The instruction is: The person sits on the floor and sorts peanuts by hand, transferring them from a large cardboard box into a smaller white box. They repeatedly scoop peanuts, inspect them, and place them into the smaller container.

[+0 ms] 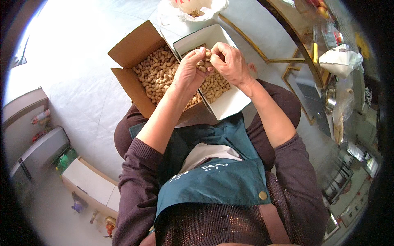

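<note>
Several unshelled peanuts (201,65) lie in the cupped fingers of my left hand (189,69). One peanut (208,54) sits up at my left thumb tip, where the bent thumb and index finger of my right hand (230,63) meet it. Both hands are raised over two open boxes side by side in front of my lap. The brown cardboard box (140,43) on the left is filled with peanuts (160,73). In the white-lined box (229,106) on the right, more peanuts (214,87) cover the bottom; my hands hide part of them.
Beyond the boxes stands a bin with a white plastic liner (212,12), some brown scraps inside. A glass-topped table (303,46) with bags and containers runs along the right. A low white cabinet (89,181) is at the lower left. A teal apron (215,181) covers my lap.
</note>
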`<state>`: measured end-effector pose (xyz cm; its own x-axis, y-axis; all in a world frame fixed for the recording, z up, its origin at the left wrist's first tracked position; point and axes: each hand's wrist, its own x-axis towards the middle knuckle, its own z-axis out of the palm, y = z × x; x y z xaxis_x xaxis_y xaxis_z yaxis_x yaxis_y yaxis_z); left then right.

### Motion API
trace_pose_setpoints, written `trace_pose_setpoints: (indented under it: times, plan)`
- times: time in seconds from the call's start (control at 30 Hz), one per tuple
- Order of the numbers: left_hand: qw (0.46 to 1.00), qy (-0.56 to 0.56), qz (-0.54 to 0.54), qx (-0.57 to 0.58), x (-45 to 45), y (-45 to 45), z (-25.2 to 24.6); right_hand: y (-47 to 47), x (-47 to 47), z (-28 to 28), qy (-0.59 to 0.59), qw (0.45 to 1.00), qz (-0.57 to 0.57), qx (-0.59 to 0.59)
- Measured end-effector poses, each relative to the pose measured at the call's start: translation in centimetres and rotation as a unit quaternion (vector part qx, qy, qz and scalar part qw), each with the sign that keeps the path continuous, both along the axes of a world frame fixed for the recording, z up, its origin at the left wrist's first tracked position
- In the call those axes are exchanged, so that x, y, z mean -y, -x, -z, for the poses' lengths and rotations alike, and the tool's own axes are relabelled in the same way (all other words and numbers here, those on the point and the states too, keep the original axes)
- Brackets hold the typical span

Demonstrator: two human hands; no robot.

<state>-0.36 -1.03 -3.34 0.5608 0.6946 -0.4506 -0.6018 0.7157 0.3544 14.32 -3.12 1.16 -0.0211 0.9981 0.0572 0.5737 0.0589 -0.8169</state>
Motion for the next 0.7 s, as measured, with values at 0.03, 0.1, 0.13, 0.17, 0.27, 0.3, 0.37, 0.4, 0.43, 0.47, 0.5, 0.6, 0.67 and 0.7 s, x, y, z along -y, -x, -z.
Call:
trace_pose_setpoints:
  times: [0.03,0.1,0.13,0.17,0.27,0.3,0.37,0.4,0.43,0.47,0.5,0.6,0.67,0.7]
  plan:
    - [1.000,-0.001,0.003,0.019,-0.1,0.1,0.0,-0.2,-0.2,-0.2,-0.001,1.000,-0.013,-0.010]
    - [0.999,0.018,-0.015,0.031,-0.4,0.4,-0.1,-0.3,-0.3,-0.7,0.086,0.977,-0.008,-0.197]
    - [0.999,0.031,-0.024,0.029,-0.6,0.6,-0.3,-0.2,-0.4,-0.9,0.068,0.960,-0.024,-0.272]
    - [0.997,0.065,-0.037,0.006,-0.7,0.8,-0.4,0.0,-0.5,-1.2,0.067,0.939,-0.016,-0.338]
    - [0.993,0.058,-0.051,0.091,-1.0,0.9,-1.0,0.5,-1.9,-1.9,0.007,0.953,0.049,-0.300]
    - [0.990,0.061,-0.048,0.115,-0.9,1.0,-1.3,0.3,-2.8,-2.2,-0.001,0.963,0.073,-0.258]
    - [0.986,0.050,-0.063,0.144,-1.0,1.1,-1.8,-0.1,-6.0,-2.7,-0.049,0.972,0.076,-0.217]
    - [0.986,0.063,-0.071,0.135,-1.0,1.2,-2.1,-0.1,-7.9,-2.7,-0.056,0.967,0.117,-0.218]
    - [0.986,0.066,-0.080,0.134,-1.0,1.2,-2.3,-0.1,-9.8,-2.8,-0.041,0.973,0.118,-0.194]
    - [0.985,0.065,-0.083,0.137,-1.0,1.2,-2.5,0.0,-11.2,-2.8,-0.043,0.979,0.097,-0.172]
    - [0.984,0.062,-0.089,0.141,-1.1,1.2,-2.7,0.0,-11.7,-2.9,-0.045,0.985,0.076,-0.149]
    - [0.980,0.044,-0.103,0.166,-1.4,1.3,-3.1,0.6,-9.7,-2.8,-0.162,0.975,0.076,-0.130]
    - [0.975,0.036,-0.106,0.192,-1.6,1.3,-3.2,1.2,-6.2,-3.2,-0.220,0.970,0.061,-0.088]
    - [0.972,0.036,-0.107,0.206,-1.7,1.3,-3.3,1.6,-4.4,-3.4,-0.190,0.975,0.074,-0.084]
